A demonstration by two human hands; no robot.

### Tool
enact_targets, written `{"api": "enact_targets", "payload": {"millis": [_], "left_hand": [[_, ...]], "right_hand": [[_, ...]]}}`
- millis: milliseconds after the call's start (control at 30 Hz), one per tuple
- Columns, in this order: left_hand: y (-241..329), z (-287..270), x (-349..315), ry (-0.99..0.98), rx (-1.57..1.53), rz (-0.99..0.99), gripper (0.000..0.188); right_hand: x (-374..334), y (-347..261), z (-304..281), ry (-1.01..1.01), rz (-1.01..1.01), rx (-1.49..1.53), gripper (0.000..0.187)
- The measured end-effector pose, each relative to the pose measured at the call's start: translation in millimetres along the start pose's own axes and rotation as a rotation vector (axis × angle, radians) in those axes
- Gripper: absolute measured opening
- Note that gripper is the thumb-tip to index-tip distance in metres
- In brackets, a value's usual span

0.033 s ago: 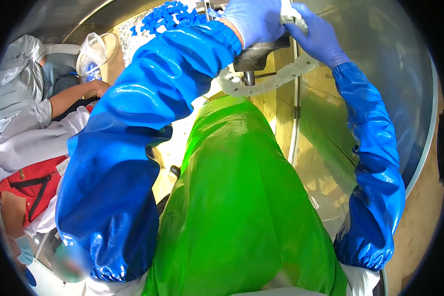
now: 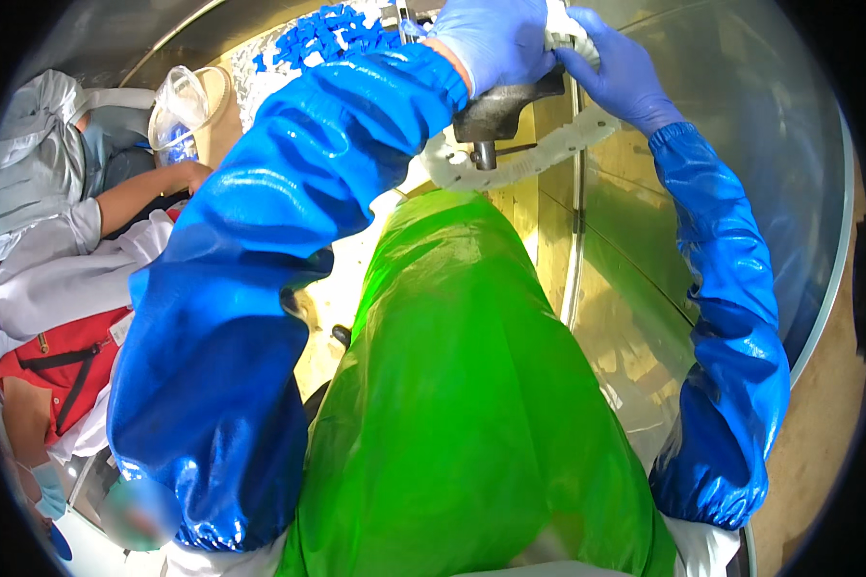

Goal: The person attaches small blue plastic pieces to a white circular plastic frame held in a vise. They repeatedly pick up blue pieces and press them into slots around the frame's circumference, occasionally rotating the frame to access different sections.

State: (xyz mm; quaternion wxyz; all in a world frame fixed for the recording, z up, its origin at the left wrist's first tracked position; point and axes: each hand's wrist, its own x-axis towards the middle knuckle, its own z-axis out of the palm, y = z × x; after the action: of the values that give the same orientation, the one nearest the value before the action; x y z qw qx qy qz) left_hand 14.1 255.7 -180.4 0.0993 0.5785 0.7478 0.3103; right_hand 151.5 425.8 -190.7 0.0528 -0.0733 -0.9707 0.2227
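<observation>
My left hand (image 2: 494,43), in a purple-blue glove, is curled at the top edge, above a dark metal tool head (image 2: 494,113). Its fingertips are partly cut off, and what it grips is hidden. Beside it my right hand (image 2: 625,75), gloved alike, pinches a white ribbed piece (image 2: 577,40) between thumb and fingers. Below both hands a pale curved strip (image 2: 548,157) with small dark spots bends round under the tool head. Blue sleeves cover both my forearms.
Blue and white small pieces (image 2: 332,37) lie heaped at the upper left. Near them stands a tan bucket (image 2: 219,106) with a clear plastic container (image 2: 183,96). People sit along the left, one with a red garment (image 2: 67,361). A curved metal wall (image 2: 770,125) rises at right.
</observation>
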Motion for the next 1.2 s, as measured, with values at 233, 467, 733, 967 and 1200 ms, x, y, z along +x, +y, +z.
{"api": "enact_targets", "payload": {"millis": [233,467,733,967,1200], "left_hand": [[-1,-33,12,-0.277,0.088,-0.067,0.05],[0,-60,16,-0.37,0.049,-0.116,0.054],[-13,-40,15,-0.322,-0.079,-0.12,0.068],[19,-58,-22,-0.118,-0.138,-0.122,0.072],[59,-113,-83,0.015,-0.213,-0.128,0.058]], "right_hand": [[29,27,-5,-0.234,-0.021,0.096,0.06],[41,96,55,-0.095,0.052,0.597,0.059],[41,76,33,-0.068,-0.046,0.486,0.051],[32,-26,-80,-0.264,-0.023,0.378,0.055],[-6,-89,-101,-0.28,-0.08,0.518,0.071]]}}
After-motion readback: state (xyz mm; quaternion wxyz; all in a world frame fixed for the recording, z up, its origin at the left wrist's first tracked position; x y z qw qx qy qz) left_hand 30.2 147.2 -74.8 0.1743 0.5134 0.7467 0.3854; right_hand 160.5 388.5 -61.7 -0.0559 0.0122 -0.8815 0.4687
